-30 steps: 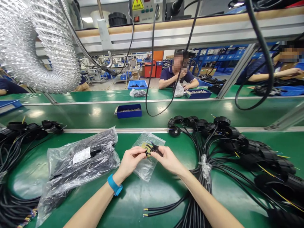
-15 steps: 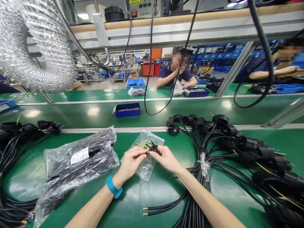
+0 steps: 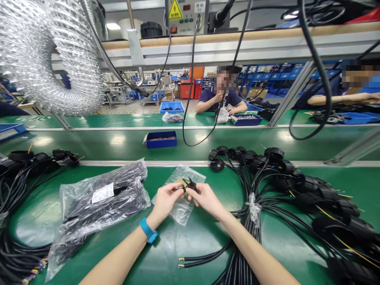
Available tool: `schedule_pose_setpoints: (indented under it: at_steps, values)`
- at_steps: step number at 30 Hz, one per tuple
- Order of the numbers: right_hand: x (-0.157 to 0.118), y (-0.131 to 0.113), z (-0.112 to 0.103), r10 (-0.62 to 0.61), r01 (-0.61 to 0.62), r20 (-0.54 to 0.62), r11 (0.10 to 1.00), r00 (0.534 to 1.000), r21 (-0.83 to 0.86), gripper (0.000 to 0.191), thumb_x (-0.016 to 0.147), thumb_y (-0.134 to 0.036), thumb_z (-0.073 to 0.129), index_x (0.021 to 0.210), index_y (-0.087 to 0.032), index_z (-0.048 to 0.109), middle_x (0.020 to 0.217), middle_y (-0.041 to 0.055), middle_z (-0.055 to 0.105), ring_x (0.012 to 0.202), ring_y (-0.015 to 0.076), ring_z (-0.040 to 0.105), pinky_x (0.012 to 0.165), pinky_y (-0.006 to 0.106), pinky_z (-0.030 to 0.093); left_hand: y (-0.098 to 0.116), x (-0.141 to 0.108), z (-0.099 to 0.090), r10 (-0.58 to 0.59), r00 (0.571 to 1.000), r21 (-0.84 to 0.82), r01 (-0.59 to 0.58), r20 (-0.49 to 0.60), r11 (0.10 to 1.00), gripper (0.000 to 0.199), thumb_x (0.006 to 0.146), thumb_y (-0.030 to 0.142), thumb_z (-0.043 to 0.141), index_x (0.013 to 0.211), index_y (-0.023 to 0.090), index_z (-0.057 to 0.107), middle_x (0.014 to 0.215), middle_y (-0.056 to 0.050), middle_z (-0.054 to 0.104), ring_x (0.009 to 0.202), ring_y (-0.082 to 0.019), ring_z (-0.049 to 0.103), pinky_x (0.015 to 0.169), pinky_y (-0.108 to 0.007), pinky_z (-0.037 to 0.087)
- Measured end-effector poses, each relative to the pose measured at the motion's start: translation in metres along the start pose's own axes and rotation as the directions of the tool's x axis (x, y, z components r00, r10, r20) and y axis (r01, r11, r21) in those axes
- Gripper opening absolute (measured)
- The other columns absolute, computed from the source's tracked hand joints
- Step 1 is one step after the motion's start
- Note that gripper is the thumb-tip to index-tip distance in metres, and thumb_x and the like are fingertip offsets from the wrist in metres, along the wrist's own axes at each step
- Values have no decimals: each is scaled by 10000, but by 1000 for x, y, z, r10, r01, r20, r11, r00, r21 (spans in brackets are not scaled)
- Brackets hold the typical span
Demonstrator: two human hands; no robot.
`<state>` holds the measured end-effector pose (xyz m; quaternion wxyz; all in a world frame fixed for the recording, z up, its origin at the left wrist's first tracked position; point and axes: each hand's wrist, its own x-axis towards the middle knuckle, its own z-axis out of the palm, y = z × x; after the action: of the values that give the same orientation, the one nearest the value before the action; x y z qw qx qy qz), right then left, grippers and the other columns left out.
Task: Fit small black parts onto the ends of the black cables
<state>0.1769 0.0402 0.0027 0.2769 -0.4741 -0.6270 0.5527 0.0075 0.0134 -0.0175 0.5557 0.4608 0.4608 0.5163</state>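
Note:
My left hand [image 3: 166,201], with a blue band [image 3: 148,230] on its wrist, is closed in a pinch on a small dark piece whose kind I cannot make out. Beside it, the fingers of my right hand [image 3: 208,201] are closed on slim black pieces [image 3: 191,183] that stick up like prongs. The fingertips of both hands nearly meet. Under them a clear zip bag [image 3: 181,215] lies on the green bench [image 3: 160,253], with something yellowish partly hidden by my fingers. To the left lies a big clear bag of black parts [image 3: 118,211] with a white label.
Bundled black cables [image 3: 242,257] with round black housings [image 3: 274,153] lie at right; more cables [image 3: 18,221] lie at left. A blue box of small metal parts [image 3: 162,142] stands beyond. Cables and a silver duct [image 3: 83,83] hang above. Two people sit across the bench.
The view has tilted up slightly. Both hands stay over the zip bag, while the fingers and the small black pieces have shifted a little.

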Motion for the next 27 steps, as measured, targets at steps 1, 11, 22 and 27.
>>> schedule_pose_setpoints:
  at_steps: [1, 11, 22, 27]
  values:
    - [0, -1, -1, 38, -38, 8, 999, 999, -3, 404, 835, -461, 566, 709, -77, 567, 629, 58, 585, 420, 74, 419, 437, 213, 286, 0, 2, -1, -29, 999, -43, 29, -18, 999, 425, 763, 319, 703, 1092, 64, 617, 969, -123, 653, 764, -154, 640, 762, -308, 540]
    - [-1, -4, -2, -13, 11, 9, 983, 1000, 183, 392, 755, -433, 668, 751, -45, 612, 664, 21, 497, 607, 77, 391, 573, 211, 279, 4, 1, -8, -65, 997, -51, 67, 51, 996, 341, 744, 310, 720, 956, 59, 629, 916, -110, 663, 783, -185, 664, 802, -332, 546]
    - [-1, -7, 1, 52, -61, 41, 960, 998, 274, 424, 678, -456, 717, 713, -72, 541, 652, 8, 484, 570, 69, 343, 527, 213, 235, 6, -4, -5, -68, 990, -83, 78, 123, 993, 309, 758, 291, 710, 956, 67, 633, 934, -112, 653, 791, -193, 663, 809, -360, 552]
    - [-3, -8, 2, 34, -49, 57, 952, 998, 301, 417, 697, -460, 706, 720, -83, 531, 619, -6, 450, 534, 59, 307, 514, 219, 225, 2, -8, -1, -49, 993, -83, 59, 111, 995, 308, 766, 299, 703, 963, 73, 633, 952, -118, 655, 791, -194, 663, 805, -361, 549]
